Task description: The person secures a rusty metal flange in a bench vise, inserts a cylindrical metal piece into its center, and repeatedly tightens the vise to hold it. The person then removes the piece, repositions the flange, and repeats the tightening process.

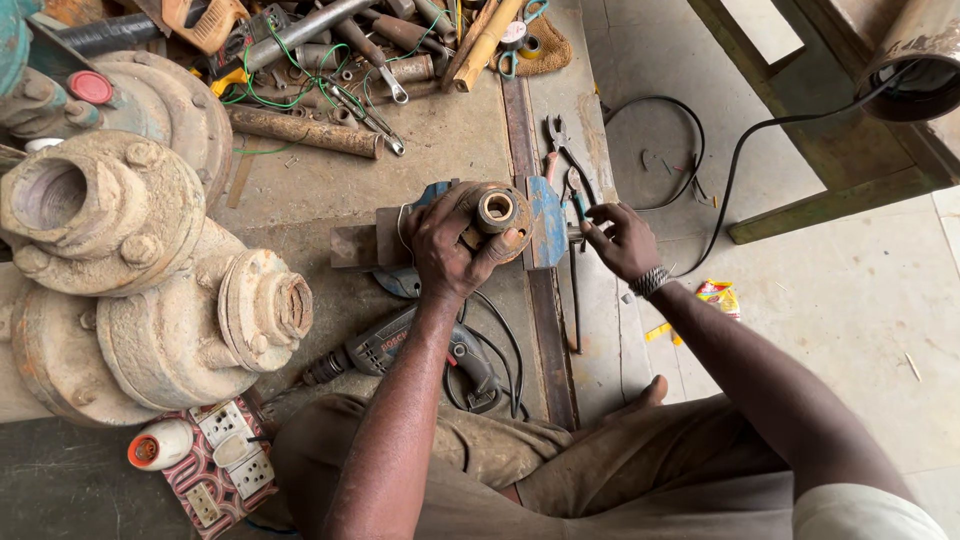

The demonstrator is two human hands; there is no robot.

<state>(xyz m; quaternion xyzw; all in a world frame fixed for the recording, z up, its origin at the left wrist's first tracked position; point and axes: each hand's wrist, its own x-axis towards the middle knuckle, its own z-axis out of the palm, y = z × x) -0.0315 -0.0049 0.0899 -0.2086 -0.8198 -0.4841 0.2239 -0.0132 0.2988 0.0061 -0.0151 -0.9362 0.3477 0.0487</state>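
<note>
Bare forearms, a dark beaded bracelet (651, 281) on the right wrist, a whitish short sleeve (860, 512), and dusty olive-brown trousers (520, 460).

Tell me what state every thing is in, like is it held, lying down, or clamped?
Left hand: gripping the round rusty part.
Round rusty part: clamped in the blue vise, hole facing up.
Right hand: fingers on the vise handle side.
Pliers: lying on the floor.
Electric drill: lying down, unheld.
Big pumps: dusty, rusty.
</note>
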